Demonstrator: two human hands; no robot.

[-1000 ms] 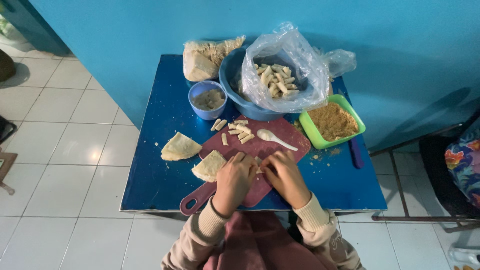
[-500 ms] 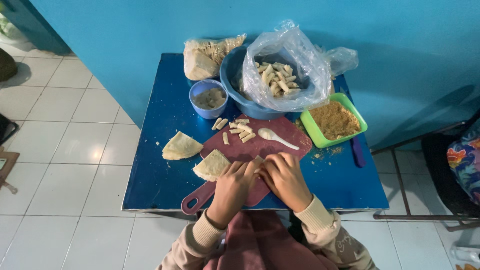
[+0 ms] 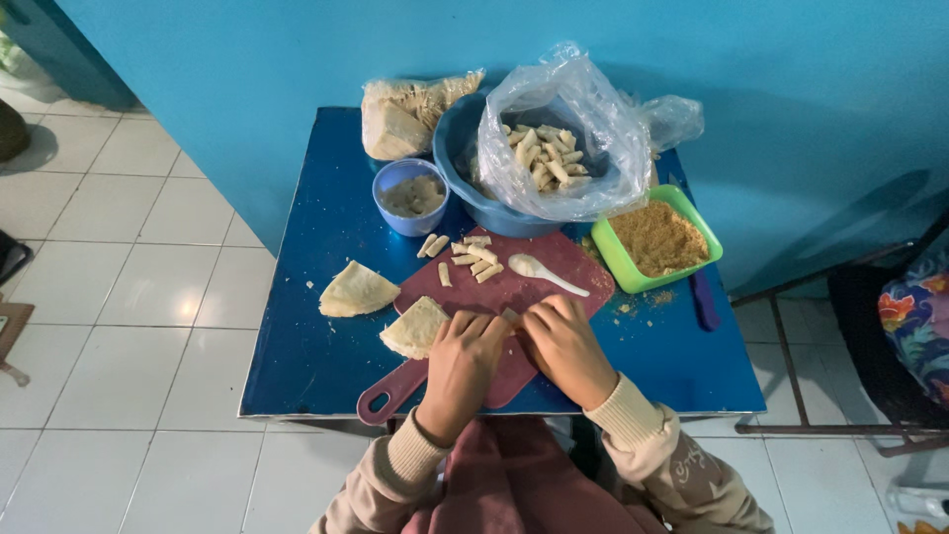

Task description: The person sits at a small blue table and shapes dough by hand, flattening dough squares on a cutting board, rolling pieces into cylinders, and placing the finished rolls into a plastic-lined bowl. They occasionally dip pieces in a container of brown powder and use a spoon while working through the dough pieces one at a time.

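Both hands are down on the dark red plastic cutting board (image 3: 514, 297) with the loop handle, which sits on the blue square worktop (image 3: 306, 336). The left hand (image 3: 463, 361) and right hand (image 3: 565, 346) are curled in toward each other, and between their fingers (image 3: 494, 324) there's a small pale piece of wrapper dough (image 3: 510, 316) pinched from both sides. Both sets of fingers are closed on it, though most of the piece is hidden so I can't tell how far it's rolled.

Compared with a second ago, not much has moved: the hands have stayed in the same spot and just tightened together a bit, so the roll looks like it's mid-way, being tucked and pressed shut.

Just left of the fingers lies a folded cream wrapper wedge (image 3: 415, 328), with a second wedge (image 3: 356, 291) further left, off the board. Right beyond the fingers is a white plastic spoon (image 3: 542, 272), and past that a little cluster of finished pale rolls (image 3: 467, 255) at the board's far edge. Further out: a small blue cup of greyish filling (image 3: 411, 196), a big blue bowl (image 3: 465, 188) lined with a clear plastic bag full of rolls (image 3: 554, 138), a bag of stacked wrappers (image 3: 405, 117), and to the far right of the fingers a green square tray of brown crumbs (image 3: 660, 237).
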